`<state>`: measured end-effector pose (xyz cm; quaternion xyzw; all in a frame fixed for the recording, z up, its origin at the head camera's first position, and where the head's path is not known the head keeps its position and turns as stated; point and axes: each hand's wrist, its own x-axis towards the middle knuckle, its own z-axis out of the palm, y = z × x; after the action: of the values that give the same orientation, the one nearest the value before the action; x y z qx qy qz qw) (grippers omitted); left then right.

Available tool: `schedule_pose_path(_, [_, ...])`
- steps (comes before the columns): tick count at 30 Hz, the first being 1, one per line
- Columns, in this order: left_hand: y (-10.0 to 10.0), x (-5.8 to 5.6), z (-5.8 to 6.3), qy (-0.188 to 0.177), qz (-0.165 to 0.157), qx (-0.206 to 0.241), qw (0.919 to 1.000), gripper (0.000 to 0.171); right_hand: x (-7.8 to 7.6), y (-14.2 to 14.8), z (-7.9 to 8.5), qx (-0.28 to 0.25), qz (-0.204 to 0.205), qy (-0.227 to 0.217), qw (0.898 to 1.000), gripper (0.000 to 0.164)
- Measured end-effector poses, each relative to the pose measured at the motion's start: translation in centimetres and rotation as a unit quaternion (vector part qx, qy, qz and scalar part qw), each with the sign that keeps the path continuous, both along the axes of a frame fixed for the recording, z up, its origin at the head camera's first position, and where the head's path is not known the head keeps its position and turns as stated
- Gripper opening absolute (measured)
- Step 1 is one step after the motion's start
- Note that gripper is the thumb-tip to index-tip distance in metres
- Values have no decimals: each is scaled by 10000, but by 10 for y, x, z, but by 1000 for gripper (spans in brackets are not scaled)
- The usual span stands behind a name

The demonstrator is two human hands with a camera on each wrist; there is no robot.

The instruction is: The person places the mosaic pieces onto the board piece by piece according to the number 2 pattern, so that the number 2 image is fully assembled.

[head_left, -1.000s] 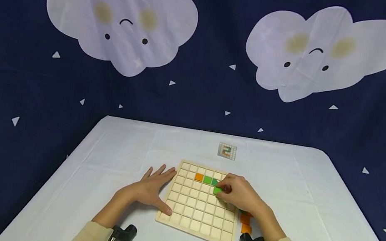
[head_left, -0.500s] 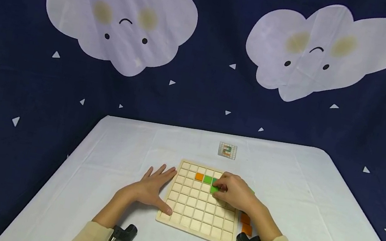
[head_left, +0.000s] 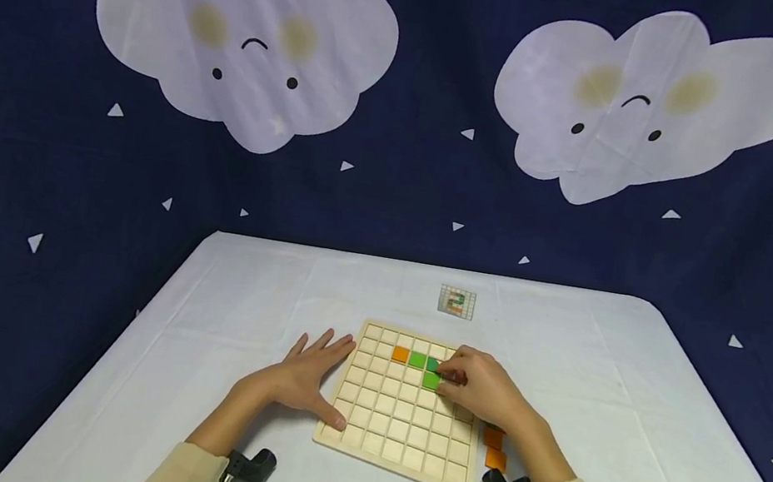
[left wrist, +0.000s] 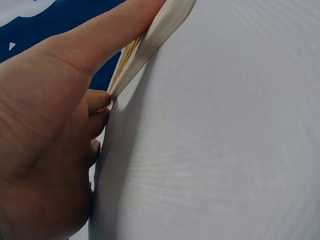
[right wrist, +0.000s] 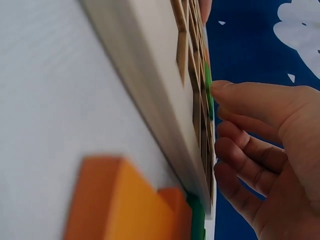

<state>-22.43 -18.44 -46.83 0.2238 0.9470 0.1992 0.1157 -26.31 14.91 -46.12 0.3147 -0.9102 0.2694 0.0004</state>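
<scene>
A square wooden grid board point(head_left: 391, 452) lies on the table. My left hand point(head_left: 299, 375) spreads along its left side, fingertips at the upper edge and thumb on the lower-left corner. An orange tile point(head_left: 400, 354), a green tile point(head_left: 416, 360) and a partly covered darker green tile point(head_left: 432, 364) sit in one row. Below the darker one, a bright green tile point(head_left: 431, 380) lies in its cell. My right hand point(head_left: 485, 387) hovers over the board's right part, thumb and index tips right at the bright green tile's right side, other fingers loosely bent in the right wrist view.
Orange tiles point(head_left: 494, 449) lie just right of the board, partly under my right forearm, with a green piece point(right wrist: 196, 215) beside them. A small pattern card point(head_left: 456, 302) showing a coloured figure lies beyond the board. A dark cloud-print curtain point(head_left: 407, 109) hangs behind the table.
My right hand set the bright green tile down flat in its cell, then drew slightly to the right, uncovering more of it. My left hand stayed in place.
</scene>
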Motion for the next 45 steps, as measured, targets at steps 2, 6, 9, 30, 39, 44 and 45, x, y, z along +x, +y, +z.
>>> schedule_pose_path(2, [0,0,0,-3,-4,-7,10000,135,1,4,0,-66,-8,1,10000,25])
schedule_pose_path(6, [1,0,0,3,-13,18,10000,134,5,13,1,-95,-100,18,9999,23])
schedule_pose_path(9, [1,0,1,22,-28,22,10000,134,8,19,3,-22,-188,37,9998,22])
schedule_pose_path(30, [0,1,3,-8,-9,-47,10000,133,24,53,1,368,-384,-23,9986,15])
schedule_pose_path(39, [-1,0,0,13,0,-64,10000,134,30,62,1,512,-259,-196,9982,15])
schedule_pose_path(44, [-1,0,0,12,3,-41,10000,134,32,63,2,645,-337,-303,9969,15])
schedule_pose_path(45, [-1,0,1,11,5,-39,10000,134,32,63,2,641,-343,-330,9968,14])
